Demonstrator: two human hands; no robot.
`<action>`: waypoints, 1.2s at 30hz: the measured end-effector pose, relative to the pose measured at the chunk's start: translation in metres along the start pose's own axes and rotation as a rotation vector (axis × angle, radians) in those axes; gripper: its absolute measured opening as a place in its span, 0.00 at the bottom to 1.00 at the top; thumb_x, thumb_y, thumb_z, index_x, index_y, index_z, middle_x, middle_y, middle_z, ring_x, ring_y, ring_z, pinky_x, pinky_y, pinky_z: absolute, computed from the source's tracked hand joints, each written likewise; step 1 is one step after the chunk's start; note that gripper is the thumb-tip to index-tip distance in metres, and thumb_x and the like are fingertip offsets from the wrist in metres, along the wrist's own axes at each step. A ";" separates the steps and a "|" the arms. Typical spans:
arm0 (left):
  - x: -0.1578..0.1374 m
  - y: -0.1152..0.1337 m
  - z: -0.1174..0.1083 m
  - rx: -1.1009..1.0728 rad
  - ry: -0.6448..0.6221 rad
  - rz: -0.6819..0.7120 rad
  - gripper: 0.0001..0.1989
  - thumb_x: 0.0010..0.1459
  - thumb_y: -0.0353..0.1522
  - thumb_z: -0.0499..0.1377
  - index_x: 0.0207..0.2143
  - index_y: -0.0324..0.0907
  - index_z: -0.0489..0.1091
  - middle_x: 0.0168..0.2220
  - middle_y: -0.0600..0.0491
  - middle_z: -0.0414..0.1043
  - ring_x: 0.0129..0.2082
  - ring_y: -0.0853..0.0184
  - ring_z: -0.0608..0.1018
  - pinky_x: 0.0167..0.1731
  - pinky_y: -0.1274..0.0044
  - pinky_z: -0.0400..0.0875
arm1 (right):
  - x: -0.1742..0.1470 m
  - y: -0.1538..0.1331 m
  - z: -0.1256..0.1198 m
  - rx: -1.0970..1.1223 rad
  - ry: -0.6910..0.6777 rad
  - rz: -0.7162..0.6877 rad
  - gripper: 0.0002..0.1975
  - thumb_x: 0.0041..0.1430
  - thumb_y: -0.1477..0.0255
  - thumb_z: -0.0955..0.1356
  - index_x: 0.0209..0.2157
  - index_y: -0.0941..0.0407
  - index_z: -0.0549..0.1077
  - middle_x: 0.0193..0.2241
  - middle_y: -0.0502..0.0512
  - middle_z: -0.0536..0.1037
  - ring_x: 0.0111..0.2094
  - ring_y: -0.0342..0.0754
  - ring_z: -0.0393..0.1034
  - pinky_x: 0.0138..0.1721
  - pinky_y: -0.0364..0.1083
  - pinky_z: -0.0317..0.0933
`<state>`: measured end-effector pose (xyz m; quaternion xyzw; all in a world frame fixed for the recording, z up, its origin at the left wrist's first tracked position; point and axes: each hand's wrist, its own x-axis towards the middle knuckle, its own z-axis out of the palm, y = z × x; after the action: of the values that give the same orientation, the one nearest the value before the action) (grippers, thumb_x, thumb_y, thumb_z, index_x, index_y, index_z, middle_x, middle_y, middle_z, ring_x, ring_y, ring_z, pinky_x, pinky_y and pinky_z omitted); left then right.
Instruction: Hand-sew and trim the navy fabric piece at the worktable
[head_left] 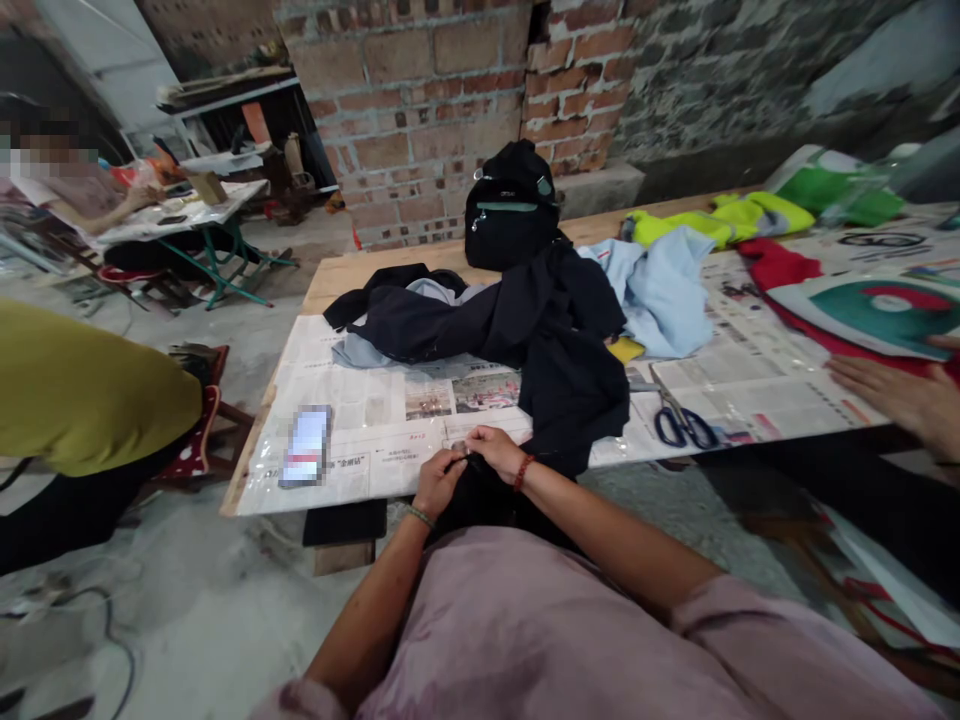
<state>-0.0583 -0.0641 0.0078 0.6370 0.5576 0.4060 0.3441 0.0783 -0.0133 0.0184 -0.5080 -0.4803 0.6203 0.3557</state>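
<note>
My left hand point(439, 482) and my right hand point(496, 450) meet at the table's front edge, fingers pinched together. Between the fingertips is something small; its kind is too small to make out. A dark garment point(574, 375) lies bunched on the table just beyond and right of my right hand, one part hanging near the edge. Newspaper point(375, 400) covers the tabletop under and around it. To the left of my hands a phone point(307, 445) with a lit screen lies flat.
Scissors point(682, 420) with dark blue handles lie right of the garment. Light blue cloth point(667, 290), a black backpack point(514, 210) and a yellow-green garment point(727, 218) are farther back. At the right, another person's hands point(892, 390) are beside a green iron point(885, 305) on red cloth.
</note>
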 end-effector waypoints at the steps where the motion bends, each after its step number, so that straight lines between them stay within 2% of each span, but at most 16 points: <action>1: 0.000 0.000 0.000 0.000 -0.001 0.001 0.06 0.51 0.31 0.56 0.30 0.41 0.72 0.29 0.54 0.72 0.31 0.69 0.73 0.36 0.76 0.68 | 0.000 0.001 0.002 0.000 0.019 0.006 0.03 0.42 0.75 0.65 0.19 0.58 0.65 0.16 0.43 0.65 0.21 0.38 0.58 0.26 0.39 0.52; 4: -0.001 -0.002 -0.001 0.007 -0.017 0.023 0.06 0.51 0.30 0.55 0.30 0.41 0.72 0.29 0.54 0.72 0.32 0.69 0.73 0.36 0.76 0.68 | 0.003 0.000 0.004 0.013 0.062 0.038 0.03 0.42 0.76 0.65 0.18 0.58 0.64 0.15 0.44 0.65 0.19 0.37 0.58 0.24 0.38 0.52; 8: -0.004 -0.004 -0.002 0.023 -0.109 0.097 0.05 0.51 0.30 0.57 0.30 0.42 0.72 0.30 0.54 0.73 0.32 0.69 0.73 0.37 0.76 0.67 | 0.008 -0.007 -0.001 0.059 0.069 0.103 0.04 0.44 0.76 0.63 0.20 0.57 0.62 0.13 0.43 0.63 0.15 0.37 0.57 0.18 0.37 0.50; 12: -0.003 -0.002 -0.004 0.037 -0.094 0.078 0.06 0.51 0.30 0.56 0.30 0.42 0.73 0.30 0.54 0.73 0.32 0.69 0.73 0.37 0.76 0.68 | 0.006 -0.015 -0.008 0.118 0.007 0.115 0.05 0.47 0.74 0.64 0.23 0.58 0.61 0.16 0.45 0.68 0.14 0.35 0.58 0.15 0.35 0.48; 16: -0.001 0.001 -0.006 0.036 -0.106 0.048 0.06 0.51 0.31 0.56 0.30 0.42 0.73 0.30 0.55 0.74 0.32 0.69 0.74 0.37 0.76 0.68 | 0.003 -0.021 -0.011 0.200 -0.071 0.116 0.09 0.51 0.67 0.64 0.30 0.55 0.60 0.18 0.44 0.70 0.11 0.36 0.57 0.12 0.35 0.46; 20: 0.000 0.002 -0.006 0.021 -0.101 0.022 0.06 0.50 0.32 0.57 0.31 0.42 0.73 0.30 0.55 0.75 0.32 0.69 0.75 0.37 0.76 0.69 | 0.008 -0.028 -0.017 0.301 -0.102 0.103 0.10 0.53 0.64 0.64 0.33 0.53 0.59 0.16 0.41 0.66 0.12 0.36 0.59 0.14 0.36 0.54; 25: -0.002 0.001 -0.008 0.017 -0.092 0.004 0.07 0.49 0.32 0.59 0.32 0.41 0.73 0.32 0.54 0.75 0.33 0.68 0.75 0.39 0.75 0.69 | 0.012 -0.034 -0.025 0.381 -0.142 0.066 0.07 0.53 0.70 0.65 0.33 0.55 0.62 0.19 0.44 0.67 0.17 0.37 0.63 0.20 0.38 0.60; 28: -0.006 0.001 -0.009 0.055 -0.106 0.030 0.11 0.47 0.31 0.61 0.35 0.42 0.73 0.34 0.53 0.75 0.36 0.67 0.75 0.40 0.74 0.69 | 0.009 -0.036 -0.028 0.395 -0.181 0.048 0.06 0.51 0.72 0.66 0.32 0.57 0.64 0.19 0.45 0.68 0.17 0.37 0.63 0.21 0.39 0.61; 32: -0.015 0.001 -0.008 0.136 -0.091 0.077 0.13 0.45 0.29 0.61 0.37 0.42 0.72 0.35 0.52 0.74 0.36 0.66 0.75 0.40 0.73 0.69 | 0.004 -0.033 -0.027 0.314 -0.208 0.022 0.05 0.52 0.72 0.64 0.33 0.56 0.65 0.21 0.45 0.68 0.17 0.38 0.64 0.19 0.39 0.59; 34: -0.017 0.001 -0.007 0.145 -0.076 0.068 0.10 0.46 0.28 0.60 0.34 0.42 0.73 0.33 0.52 0.74 0.35 0.67 0.75 0.39 0.74 0.69 | 0.002 -0.027 -0.023 0.151 -0.163 -0.005 0.05 0.53 0.72 0.62 0.34 0.55 0.64 0.22 0.45 0.67 0.18 0.38 0.64 0.20 0.39 0.59; 36: -0.017 0.003 -0.009 0.131 -0.062 0.019 0.08 0.46 0.27 0.60 0.32 0.42 0.73 0.32 0.53 0.74 0.34 0.67 0.75 0.38 0.74 0.69 | -0.002 -0.018 -0.019 -0.102 -0.095 -0.097 0.05 0.54 0.73 0.60 0.33 0.55 0.65 0.23 0.46 0.68 0.21 0.39 0.66 0.24 0.40 0.61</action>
<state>-0.0658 -0.0818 0.0124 0.6758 0.5661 0.3517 0.3149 0.0966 -0.0052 0.0353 -0.4717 -0.5516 0.6004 0.3358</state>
